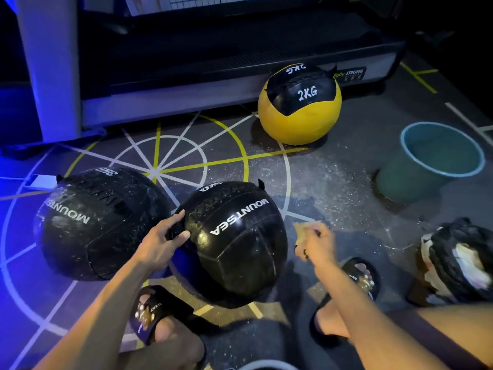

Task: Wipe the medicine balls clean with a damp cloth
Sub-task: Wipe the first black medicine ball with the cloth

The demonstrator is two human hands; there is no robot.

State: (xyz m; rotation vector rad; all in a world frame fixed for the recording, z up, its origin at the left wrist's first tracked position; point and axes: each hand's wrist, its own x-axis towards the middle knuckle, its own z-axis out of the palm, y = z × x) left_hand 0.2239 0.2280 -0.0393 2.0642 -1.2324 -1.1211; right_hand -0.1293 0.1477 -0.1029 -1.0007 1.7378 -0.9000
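Black and shiny, the near ball (234, 241) sits on the floor (333, 188) between the person's two feet, just touching the dusty black ball (98, 222) on its left. The left hand (162, 241) rests on the near ball's side, with its fingers (177, 217) curled round a small tab there and the thumb pressing beside it. The right hand (316, 245) hangs just to the right of that ball, not touching it, and its fingers are bunched tight round a small yellowish cloth (304, 231). I think the ball could roll away when the wiping starts, because it is round and only one hand holds it by a small tab. A hard push could bump it into the dusty ball and get it dirty again. White dust lies all over the floor, so a dropped cloth would pick up grit and smear it on. The green bucket (437, 166) stands well off to the right with water in it, and a quick reach for it might tip it. The yellow ball (300, 105) waits far back by the machine, easy to forget.
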